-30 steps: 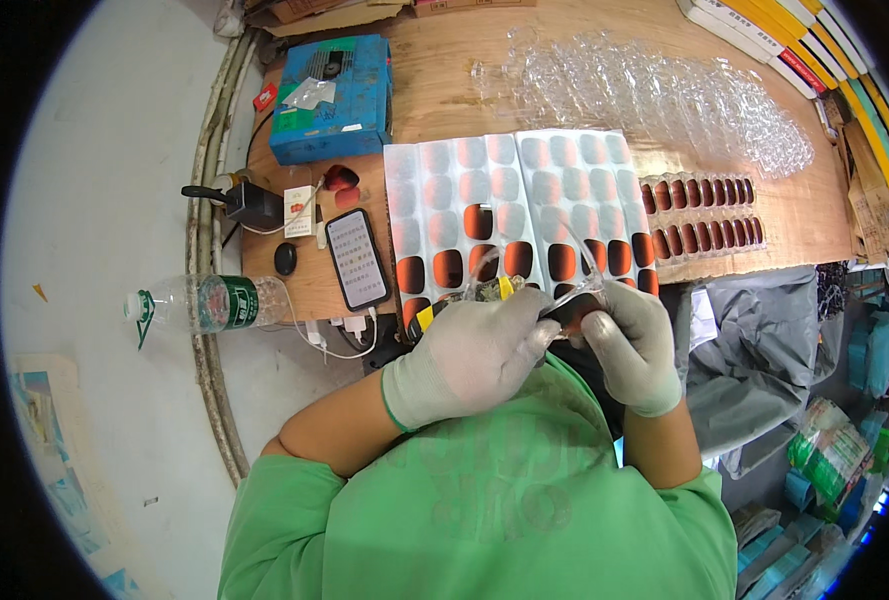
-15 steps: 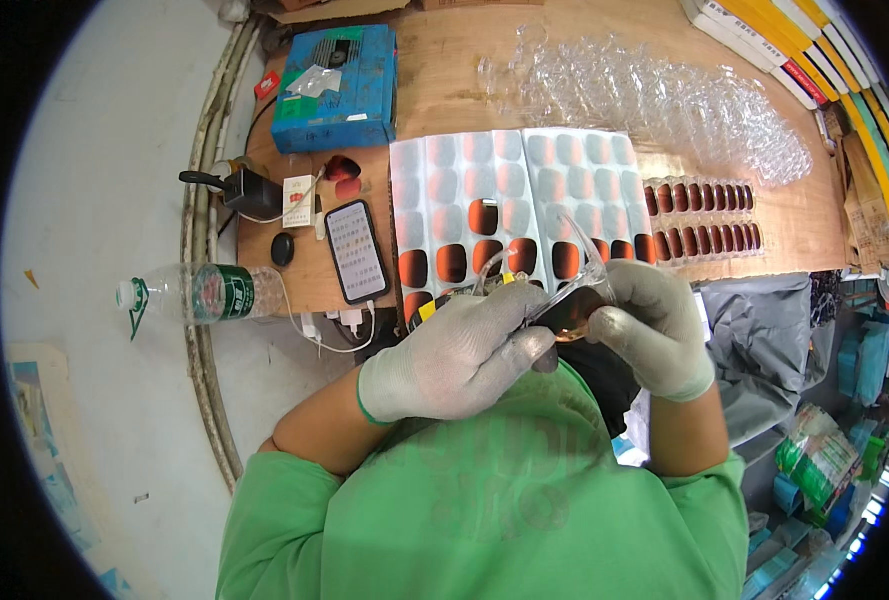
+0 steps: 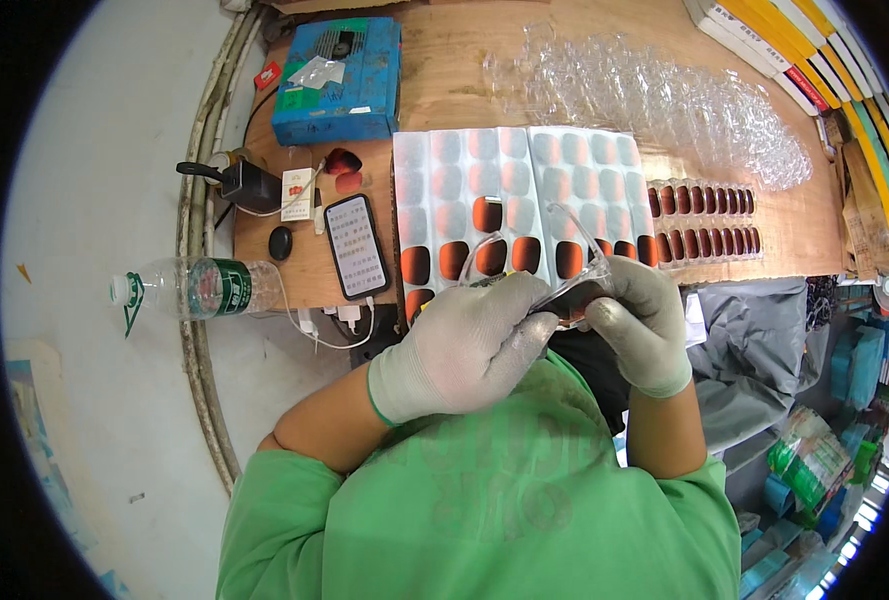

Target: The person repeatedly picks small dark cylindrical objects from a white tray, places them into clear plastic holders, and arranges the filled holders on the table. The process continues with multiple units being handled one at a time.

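Between my gloved hands, over the table's near edge, is a pair of clear-framed sunglasses (image 3: pixel 576 300) with a dark lens showing. My left hand (image 3: pixel 461 345) pinches one side of the frame, its thumb near the lens. The other end is gripped by my right hand (image 3: pixel 642 328), fingers bent and thumb at the lens edge. Clear temples stick up from the frame, away from me. Just beyond lies a white sheet (image 3: pixel 530 200) with orange-to-dark lenses along its near rows; the farther ones look greyish and covered. My left hand hides part of the frame.
Clear plastic frames (image 3: pixel 654 105) are heaped at the back right. Nearer are two rows of dark-lensed glasses (image 3: pixel 706 222). On the left are a phone (image 3: pixel 357 246), a blue box (image 3: pixel 336 85), a black charger (image 3: pixel 247 188), loose lenses (image 3: pixel 345 170) and a plastic bottle (image 3: pixel 199 290).
My right hand has shifted slightly left and down toward the left one. The sunglasses have tilted, so the lens looks darker and flatter. Both hands keep their hold.
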`<state>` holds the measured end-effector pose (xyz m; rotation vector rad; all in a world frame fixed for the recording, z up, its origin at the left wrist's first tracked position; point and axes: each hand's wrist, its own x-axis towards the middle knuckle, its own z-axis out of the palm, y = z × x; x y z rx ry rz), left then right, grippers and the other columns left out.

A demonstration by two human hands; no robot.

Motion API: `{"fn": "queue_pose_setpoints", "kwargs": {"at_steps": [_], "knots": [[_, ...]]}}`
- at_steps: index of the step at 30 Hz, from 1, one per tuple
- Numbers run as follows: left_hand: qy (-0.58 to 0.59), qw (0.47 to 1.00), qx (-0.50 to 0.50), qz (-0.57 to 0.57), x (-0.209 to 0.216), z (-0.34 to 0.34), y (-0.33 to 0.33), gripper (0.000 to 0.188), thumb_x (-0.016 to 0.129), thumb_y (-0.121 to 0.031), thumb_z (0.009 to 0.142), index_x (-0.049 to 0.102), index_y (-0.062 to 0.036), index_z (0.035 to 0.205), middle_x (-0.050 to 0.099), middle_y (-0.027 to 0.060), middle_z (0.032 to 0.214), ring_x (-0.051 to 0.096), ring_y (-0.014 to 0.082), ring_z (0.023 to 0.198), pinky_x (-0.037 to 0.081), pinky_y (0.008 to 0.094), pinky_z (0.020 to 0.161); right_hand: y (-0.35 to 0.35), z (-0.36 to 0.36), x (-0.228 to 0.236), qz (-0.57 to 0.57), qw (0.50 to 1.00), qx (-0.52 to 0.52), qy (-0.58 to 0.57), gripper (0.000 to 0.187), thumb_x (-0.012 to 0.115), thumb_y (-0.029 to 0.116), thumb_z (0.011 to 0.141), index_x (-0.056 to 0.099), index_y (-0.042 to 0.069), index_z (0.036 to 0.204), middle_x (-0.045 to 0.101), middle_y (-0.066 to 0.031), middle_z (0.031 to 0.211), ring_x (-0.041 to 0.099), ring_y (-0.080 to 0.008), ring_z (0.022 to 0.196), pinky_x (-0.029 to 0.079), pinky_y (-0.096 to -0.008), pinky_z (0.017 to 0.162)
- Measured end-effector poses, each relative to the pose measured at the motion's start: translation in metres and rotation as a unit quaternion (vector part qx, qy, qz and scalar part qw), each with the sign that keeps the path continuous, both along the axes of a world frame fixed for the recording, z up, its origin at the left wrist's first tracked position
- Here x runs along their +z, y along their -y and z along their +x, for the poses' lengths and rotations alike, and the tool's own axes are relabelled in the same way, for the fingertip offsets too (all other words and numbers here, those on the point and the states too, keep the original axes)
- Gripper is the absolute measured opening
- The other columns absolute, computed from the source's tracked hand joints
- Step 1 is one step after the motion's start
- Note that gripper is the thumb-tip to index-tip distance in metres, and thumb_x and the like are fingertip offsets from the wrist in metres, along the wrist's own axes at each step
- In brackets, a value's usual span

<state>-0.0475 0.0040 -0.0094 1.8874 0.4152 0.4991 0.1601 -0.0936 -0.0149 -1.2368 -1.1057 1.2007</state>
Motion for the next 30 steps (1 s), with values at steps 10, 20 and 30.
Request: {"fn": "queue_pose_setpoints", "kwargs": {"at_steps": [10,20,30], "knots": [[-0.014,0.997,0.026,0.072,-0.003,-0.002,0.004,0.022,0.053,-0.015,0.102,0.058,0.0054,0.107,0.066,0.0106,0.073,0.067,0.0241,0.063,0.052,0.034,0.059,0.003,-0.003,0.009,0.022,0.99,-0.035,0.138,0.013,0.067,0.008,0.089,0.068,-0.005,0.087,0.062,-0.0079,0.076,0.054,-0.0111,0.069,0.044,-0.0288,0.063],[-0.001,1.0,-0.015,0.015,0.003,0.0,0.001,0.021,0.051,-0.014,0.102,0.057,0.0046,0.11,0.065,0.0118,0.076,0.067,0.0255,0.067,0.051,0.0361,0.061,0.006,-0.011,0.013,0.026,0.992,-0.044,0.118,0.021,0.062,0.014,0.094,0.065,-0.005,0.085,0.055,-0.0089,0.07,0.05,-0.0146,0.062,0.04,-0.0307,0.057],[-0.093,0.996,0.0,0.008,0.009,-0.002,-0.001,0.021,0.053,-0.012,0.101,0.058,0.0041,0.113,0.066,0.0134,0.082,0.069,0.0232,0.071,0.053,0.033,0.065,0.002,-0.013,0.026,0.084,0.959,-0.03,0.271,0.009,0.065,0.006,0.085,0.062,-0.002,0.082,0.053,-0.0155,0.068,0.053,-0.032,0.06,0.042,-0.0369,0.055]]}}
